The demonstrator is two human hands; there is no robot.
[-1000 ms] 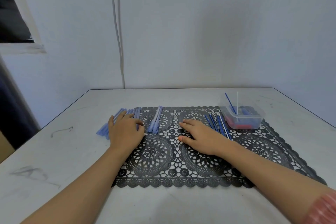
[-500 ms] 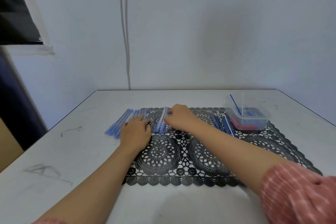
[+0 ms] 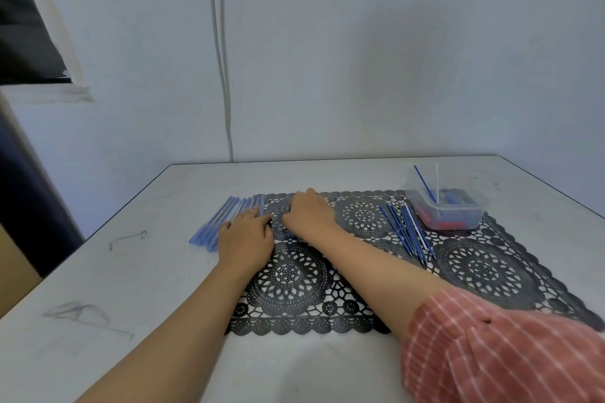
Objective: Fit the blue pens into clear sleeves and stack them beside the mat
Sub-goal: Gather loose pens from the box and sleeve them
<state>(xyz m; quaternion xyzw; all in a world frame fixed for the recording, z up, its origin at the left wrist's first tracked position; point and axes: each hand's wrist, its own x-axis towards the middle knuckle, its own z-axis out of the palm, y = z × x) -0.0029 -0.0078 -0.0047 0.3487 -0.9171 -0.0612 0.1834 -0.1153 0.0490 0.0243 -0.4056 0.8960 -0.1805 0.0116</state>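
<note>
A pile of blue pens in clear sleeves (image 3: 226,221) lies fanned on the table just off the black lace mat's (image 3: 484,271) left edge. My left hand (image 3: 245,237) rests palm down on the near end of that pile, fingers relaxed. My right hand (image 3: 307,214) sits on the mat right beside it, knuckles up, its fingers curled over a small bunch of pens that it hides. Several thin blue refills (image 3: 406,232) lie in a row on the mat to the right.
A clear plastic tub (image 3: 448,209) stands on the mat's far right corner, holding red and blue pieces with two thin sticks poking up. The white table (image 3: 131,288) meets a wall behind, where a cable (image 3: 222,75) runs down.
My right hand crossed the mat leftward from beside the refills and now covers the small bunch of pens. The left hand stayed on the pile.
</note>
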